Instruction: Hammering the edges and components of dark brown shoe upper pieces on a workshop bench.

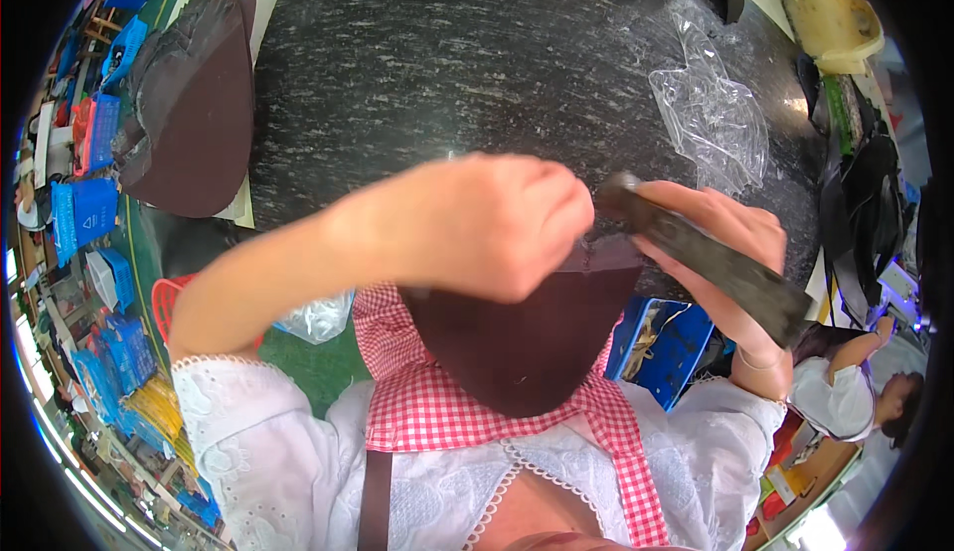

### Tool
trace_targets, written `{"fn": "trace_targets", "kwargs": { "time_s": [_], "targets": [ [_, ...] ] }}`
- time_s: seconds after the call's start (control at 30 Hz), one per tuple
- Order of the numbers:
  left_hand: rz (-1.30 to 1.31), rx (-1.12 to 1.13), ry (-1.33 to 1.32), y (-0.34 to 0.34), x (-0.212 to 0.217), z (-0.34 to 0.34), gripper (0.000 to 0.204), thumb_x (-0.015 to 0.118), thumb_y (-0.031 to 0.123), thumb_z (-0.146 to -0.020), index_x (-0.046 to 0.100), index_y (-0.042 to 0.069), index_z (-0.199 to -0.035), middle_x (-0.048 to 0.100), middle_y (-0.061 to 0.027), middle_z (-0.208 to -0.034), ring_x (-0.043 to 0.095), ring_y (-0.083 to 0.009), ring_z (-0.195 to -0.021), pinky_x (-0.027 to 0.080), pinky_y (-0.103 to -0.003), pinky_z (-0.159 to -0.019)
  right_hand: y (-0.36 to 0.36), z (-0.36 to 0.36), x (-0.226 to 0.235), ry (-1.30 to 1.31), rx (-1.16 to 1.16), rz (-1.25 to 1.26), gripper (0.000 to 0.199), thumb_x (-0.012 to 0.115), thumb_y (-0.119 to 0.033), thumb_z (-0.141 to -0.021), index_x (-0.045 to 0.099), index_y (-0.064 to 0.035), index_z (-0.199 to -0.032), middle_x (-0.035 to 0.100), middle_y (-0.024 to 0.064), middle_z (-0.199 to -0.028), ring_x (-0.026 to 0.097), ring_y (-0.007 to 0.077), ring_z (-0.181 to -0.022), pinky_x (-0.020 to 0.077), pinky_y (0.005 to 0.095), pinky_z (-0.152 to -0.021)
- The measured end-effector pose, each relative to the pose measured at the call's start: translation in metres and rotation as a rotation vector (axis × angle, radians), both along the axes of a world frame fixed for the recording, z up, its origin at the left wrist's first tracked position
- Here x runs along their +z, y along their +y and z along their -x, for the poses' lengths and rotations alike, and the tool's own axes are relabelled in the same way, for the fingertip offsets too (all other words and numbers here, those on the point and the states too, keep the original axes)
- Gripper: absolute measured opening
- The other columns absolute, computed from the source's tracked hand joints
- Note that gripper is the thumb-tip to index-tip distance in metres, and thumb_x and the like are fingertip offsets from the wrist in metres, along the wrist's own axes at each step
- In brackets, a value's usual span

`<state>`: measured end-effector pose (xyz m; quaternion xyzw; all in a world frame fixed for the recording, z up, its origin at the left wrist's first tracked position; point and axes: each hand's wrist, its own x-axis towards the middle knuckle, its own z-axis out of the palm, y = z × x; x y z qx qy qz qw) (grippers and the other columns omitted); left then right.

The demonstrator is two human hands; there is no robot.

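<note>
The left hand [487, 223] pinches the top edge of the dark brown leather piece [522, 337]; the right hand [720, 233], just beside it, grips a dark flat tool [715, 258]; trimming that edge looks underway.

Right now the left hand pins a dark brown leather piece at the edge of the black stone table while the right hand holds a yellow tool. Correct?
Not quite. The head view shows the right hand holding a dark tool, not yellow. The left hand does pin the brown leather piece at the black stone table.
</note>
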<state>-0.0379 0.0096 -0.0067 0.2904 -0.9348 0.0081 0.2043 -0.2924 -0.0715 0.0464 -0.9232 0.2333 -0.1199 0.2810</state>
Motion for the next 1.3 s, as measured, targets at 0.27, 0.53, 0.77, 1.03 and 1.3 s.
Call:
{"fn": "trace_targets", "kwargs": {
  "time_s": [0.27,0.53,0.77,1.03,1.3],
  "targets": [
    [-0.308,0.321,0.402,0.008,-0.030,-0.021,0.027,0.081,0.010,-0.076,0.069,0.005,-0.099,0.064,-0.0073,-0.099,0.063,-0.0274,-0.086,0.050,-0.039,-0.076,-0.012,-0.010,-0.019,-0.002,0.044,-0.155,0.050,0.074,-0.016,-0.078,0.065,-0.0044,-0.126,0.067,0.0104,-0.084,0.070,0.0315,-0.071,0.0536,0.0370,-0.061],
    [-0.181,0.333,0.398,0.017,-0.036,-0.011,0.029,0.081,0.005,-0.070,0.070,0.001,-0.097,0.065,-0.0086,-0.096,0.064,-0.0282,-0.083,0.053,-0.040,-0.076,-0.029,-0.046,-0.013,-0.011,0.095,-0.176,0.033,0.074,-0.013,-0.082,0.068,-0.0049,-0.114,0.073,0.0124,-0.091,0.072,0.0310,-0.077,0.0561,0.0363,-0.065],
    [-0.081,0.314,0.182,0.029,-0.030,-0.003,0.030,0.072,0.004,-0.068,0.070,-0.003,-0.097,0.064,-0.0105,-0.103,0.064,-0.0294,-0.090,0.054,-0.041,-0.079,-0.031,-0.052,-0.012,0.080,0.174,-0.165,0.032,0.075,-0.011,-0.084,0.069,-0.0026,-0.114,0.073,0.0143,-0.094,0.074,0.0325,-0.081,0.0574,0.0358,-0.069],
    [-0.274,0.503,0.414,0.039,-0.024,-0.017,0.029,0.081,0.006,-0.074,0.072,0.006,-0.102,0.065,-0.0066,-0.102,0.062,-0.0260,-0.093,0.046,-0.041,-0.084,-0.035,-0.057,-0.015,0.121,0.178,-0.152,0.028,0.077,-0.012,-0.084,0.070,-0.0030,-0.110,0.074,0.0127,-0.096,0.074,0.0297,-0.081,0.0580,0.0354,-0.070],
    [-0.213,0.502,0.310,0.046,-0.025,-0.006,0.023,0.074,0.004,-0.076,0.070,0.001,-0.099,0.062,-0.0088,-0.099,0.060,-0.0266,-0.088,0.045,-0.042,-0.084,-0.035,-0.071,-0.026,-0.094,0.223,-0.006,0.030,0.071,-0.013,-0.077,0.067,-0.0117,-0.107,0.067,0.0072,-0.075,0.068,0.0315,-0.067,0.0534,0.0408,-0.058]
  ]
}}
